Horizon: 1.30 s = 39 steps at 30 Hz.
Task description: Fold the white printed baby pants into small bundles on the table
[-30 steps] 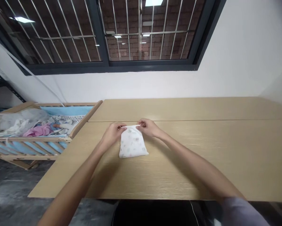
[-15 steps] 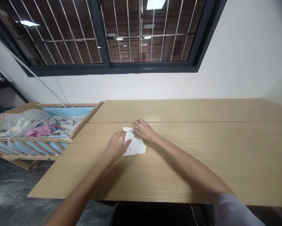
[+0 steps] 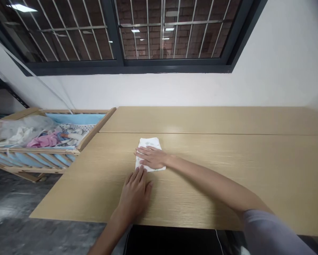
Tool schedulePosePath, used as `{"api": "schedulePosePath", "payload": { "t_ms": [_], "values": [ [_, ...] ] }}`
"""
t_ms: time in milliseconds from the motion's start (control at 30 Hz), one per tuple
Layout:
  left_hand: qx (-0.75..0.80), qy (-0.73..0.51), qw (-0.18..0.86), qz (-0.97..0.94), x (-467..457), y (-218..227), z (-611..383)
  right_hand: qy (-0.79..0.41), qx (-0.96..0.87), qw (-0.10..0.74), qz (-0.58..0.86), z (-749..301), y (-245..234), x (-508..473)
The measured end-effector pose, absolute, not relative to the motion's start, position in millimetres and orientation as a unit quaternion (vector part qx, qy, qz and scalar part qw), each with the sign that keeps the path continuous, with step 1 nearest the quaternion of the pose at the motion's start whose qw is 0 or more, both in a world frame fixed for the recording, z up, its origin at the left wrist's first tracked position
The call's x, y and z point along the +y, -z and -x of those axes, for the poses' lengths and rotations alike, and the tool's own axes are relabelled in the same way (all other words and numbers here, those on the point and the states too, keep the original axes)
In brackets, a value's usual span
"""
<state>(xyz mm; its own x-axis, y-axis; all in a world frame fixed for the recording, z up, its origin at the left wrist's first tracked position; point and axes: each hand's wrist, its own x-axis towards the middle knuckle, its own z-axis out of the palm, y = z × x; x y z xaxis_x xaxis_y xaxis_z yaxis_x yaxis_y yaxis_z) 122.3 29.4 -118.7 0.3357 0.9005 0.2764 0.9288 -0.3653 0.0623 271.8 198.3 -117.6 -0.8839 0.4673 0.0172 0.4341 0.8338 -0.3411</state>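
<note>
A small white folded cloth (image 3: pixel 149 144) with a faint print lies on the light wooden table (image 3: pixel 228 166). My right hand (image 3: pixel 151 158) lies flat on its near half, fingers stretched out to the left. My left hand (image 3: pixel 135 193) rests flat on the table just in front of the cloth, fingers spread, fingertips touching its near edge. Neither hand holds anything.
A wooden baby crib (image 3: pixel 44 141) with blue lining stands against the table's left end, filled with several pieces of clothing, white and pink among them. A white wall and a barred window (image 3: pixel 121 32) are behind the table. The dark floor lies to the left.
The cloth has been folded smaller. My left hand has pulled back toward me from the cloth onto the table. My right hand has slid down and now presses flat on the cloth.
</note>
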Motion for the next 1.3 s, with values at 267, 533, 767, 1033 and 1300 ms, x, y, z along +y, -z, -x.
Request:
{"api": "schedulePosePath", "payload": {
  "t_ms": [267,533,767,1033,1300],
  "values": [
    [-0.563,0.130,0.038,0.815,28.5,119.2,-118.9,-0.117,-0.952,0.084,0.271,-276.7,118.8,255.1],
    [-0.523,0.121,0.005,0.844,44.6,98.4,-101.3,-0.110,-0.917,0.181,0.339,-302.7,81.5,226.9],
    [-0.465,0.135,0.036,0.874,73.6,97.9,-68.7,-0.089,-0.944,0.124,0.291,-338.2,74.5,142.0],
    [-0.477,0.158,0.008,0.864,58.0,82.9,-80.6,-0.068,-0.924,0.161,0.340,-345.4,77.2,96.3],
    [-0.566,0.141,0.023,0.812,82.7,41.3,-98.0,-0.161,-0.864,0.219,0.424,-338.4,51.6,123.2]
  ]
}}
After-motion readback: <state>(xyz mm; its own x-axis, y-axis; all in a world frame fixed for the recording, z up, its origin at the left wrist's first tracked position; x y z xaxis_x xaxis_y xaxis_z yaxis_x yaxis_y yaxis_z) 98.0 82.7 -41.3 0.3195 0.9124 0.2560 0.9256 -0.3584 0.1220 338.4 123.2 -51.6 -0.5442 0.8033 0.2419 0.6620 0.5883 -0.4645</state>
